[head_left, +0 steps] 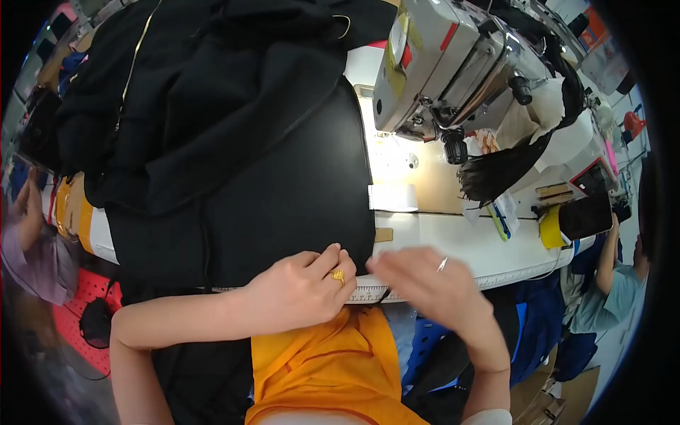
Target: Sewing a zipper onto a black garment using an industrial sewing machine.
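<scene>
Along the near edge of the white table [446, 237], the left hand [304, 287] curls over the black garment [297, 191], close to its near right corner; whether it pinches cloth, I can't tell! Right hand [432, 283], blurred, fingertips just beside that corner, its hold unclear too. Beyond both hands the garment spreads, mostly leftward, the sewing machine [443, 71] to its right.

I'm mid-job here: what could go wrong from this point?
Snagging: the gold ring on the left hand sits close to the black garment and might catch its fabric.
Slipping: the garment reaches the front edge of the white table, so it could slide off if nothing steadies it.
Tangling: the black strips dangle beside the sewing machine's head and might stray into the work.
</scene>
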Motion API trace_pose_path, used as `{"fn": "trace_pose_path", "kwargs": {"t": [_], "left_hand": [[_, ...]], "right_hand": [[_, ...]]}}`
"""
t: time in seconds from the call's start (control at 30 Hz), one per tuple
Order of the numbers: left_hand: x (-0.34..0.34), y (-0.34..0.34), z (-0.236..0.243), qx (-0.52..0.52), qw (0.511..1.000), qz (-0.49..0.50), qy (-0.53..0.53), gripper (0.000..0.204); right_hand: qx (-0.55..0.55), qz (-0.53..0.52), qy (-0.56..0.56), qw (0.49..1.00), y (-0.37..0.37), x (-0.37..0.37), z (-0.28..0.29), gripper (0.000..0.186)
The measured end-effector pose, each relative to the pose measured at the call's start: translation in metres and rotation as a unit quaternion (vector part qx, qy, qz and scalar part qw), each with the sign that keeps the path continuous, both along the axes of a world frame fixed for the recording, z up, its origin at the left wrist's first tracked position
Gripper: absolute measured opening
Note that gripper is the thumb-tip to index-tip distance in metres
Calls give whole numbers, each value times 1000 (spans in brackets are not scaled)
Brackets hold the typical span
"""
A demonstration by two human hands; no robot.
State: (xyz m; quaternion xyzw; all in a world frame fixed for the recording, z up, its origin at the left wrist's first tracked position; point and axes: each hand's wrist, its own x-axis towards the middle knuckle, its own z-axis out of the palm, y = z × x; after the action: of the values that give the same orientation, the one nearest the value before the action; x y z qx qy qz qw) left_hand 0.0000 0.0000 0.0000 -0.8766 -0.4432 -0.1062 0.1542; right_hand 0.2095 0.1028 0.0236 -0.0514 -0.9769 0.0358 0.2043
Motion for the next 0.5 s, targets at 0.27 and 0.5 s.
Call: {"fn": "trace_pose_path", "kwargs": {"t": [0.27, 0.5], "left_hand": [[11, 8, 0, -13, 999, 6, -52, 19], [13, 15, -12, 50, 994, 20, -93, 23]], "right_hand": [[-146, 22, -38, 988, 27, -3, 9, 14], [-353, 22, -105, 929, 50, -20, -6, 14]]}}
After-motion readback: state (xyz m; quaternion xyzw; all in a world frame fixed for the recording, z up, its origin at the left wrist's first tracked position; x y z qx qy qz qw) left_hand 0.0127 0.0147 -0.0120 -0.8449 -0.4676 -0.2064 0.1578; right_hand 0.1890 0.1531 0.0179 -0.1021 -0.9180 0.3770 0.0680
